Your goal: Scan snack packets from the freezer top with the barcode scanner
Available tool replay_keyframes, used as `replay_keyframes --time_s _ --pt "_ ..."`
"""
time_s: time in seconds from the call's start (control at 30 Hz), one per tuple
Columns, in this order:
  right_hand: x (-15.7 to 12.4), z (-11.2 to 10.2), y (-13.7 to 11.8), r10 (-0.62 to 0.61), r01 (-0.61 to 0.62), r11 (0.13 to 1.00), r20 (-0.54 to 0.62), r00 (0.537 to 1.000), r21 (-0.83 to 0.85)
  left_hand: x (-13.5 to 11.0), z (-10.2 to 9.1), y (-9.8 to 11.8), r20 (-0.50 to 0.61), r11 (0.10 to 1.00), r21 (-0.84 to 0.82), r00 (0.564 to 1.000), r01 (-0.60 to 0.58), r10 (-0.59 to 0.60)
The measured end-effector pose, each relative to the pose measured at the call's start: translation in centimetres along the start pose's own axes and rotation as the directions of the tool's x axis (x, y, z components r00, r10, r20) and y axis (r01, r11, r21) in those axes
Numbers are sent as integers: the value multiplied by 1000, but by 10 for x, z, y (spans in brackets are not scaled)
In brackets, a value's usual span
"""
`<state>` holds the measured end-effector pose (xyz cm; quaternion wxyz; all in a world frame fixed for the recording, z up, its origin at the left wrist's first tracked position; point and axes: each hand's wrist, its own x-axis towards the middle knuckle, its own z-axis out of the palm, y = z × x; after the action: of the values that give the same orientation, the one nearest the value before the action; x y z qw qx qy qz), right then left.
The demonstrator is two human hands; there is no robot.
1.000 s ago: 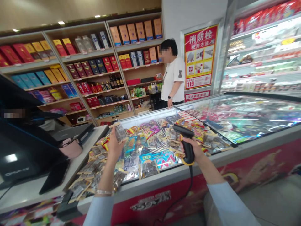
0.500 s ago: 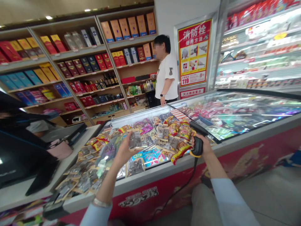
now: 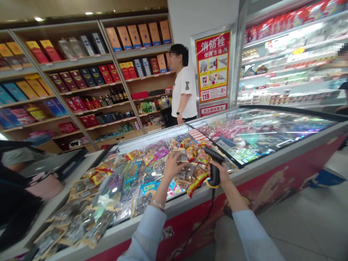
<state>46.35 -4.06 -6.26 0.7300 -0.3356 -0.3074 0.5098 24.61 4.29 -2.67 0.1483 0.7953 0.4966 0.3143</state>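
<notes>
Now, right hand (image 3: 219, 174): clenched round a corded barcode scanner (image 3: 214, 159), head angled down.
Left hand (image 3: 174, 167): fingers spread, touching a snack packet (image 3: 181, 154); firmness of grip cannot be told.
Technique: scanner head held near the packet, facing it.
Packet: flat, printed, above heaped packets (image 3: 152, 170) on a chest freezer (image 3: 272, 163).
Beyond: person in a white T-shirt (image 3: 185, 90), standing.

A glass-topped chest freezer (image 3: 282, 159) carries loose heaps of snack packets (image 3: 152, 159) across its left end, while the white bench (image 3: 77, 177) just left of it holds flat sealed packets (image 3: 73, 224) toward the near end.
</notes>
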Motion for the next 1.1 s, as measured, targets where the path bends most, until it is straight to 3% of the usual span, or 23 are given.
replay_keyframes --time_s 0.17,0.4,0.6,0.8,0.93,1.1 --pt "1 0 -2 38 -38 999 -3 999 9 -6 -1 -1 57 1000 -23 998 -5 7" --pt "2 0 -5 56 -56 998 -4 998 -2 -11 -5 6 25 995 -100 1000 8 -5" --pt "2 -3 -11 100 -100 995 6 995 15 -42 -36 -3 -61 988 -152 998 -38 29" --pt "-12 17 -16 72 -71 997 40 997 -26 -94 -95 -58 -155 995 -88 987 35 -48" --pt "-32 60 -5 104 -97 994 168 980 -50 -134 -136 -106 -263 996 -44 960 84 -92" --pt "-57 121 35 232 -221 973 285 930 -71 -181 -181 -148 -362 969 46 908 243 -211"
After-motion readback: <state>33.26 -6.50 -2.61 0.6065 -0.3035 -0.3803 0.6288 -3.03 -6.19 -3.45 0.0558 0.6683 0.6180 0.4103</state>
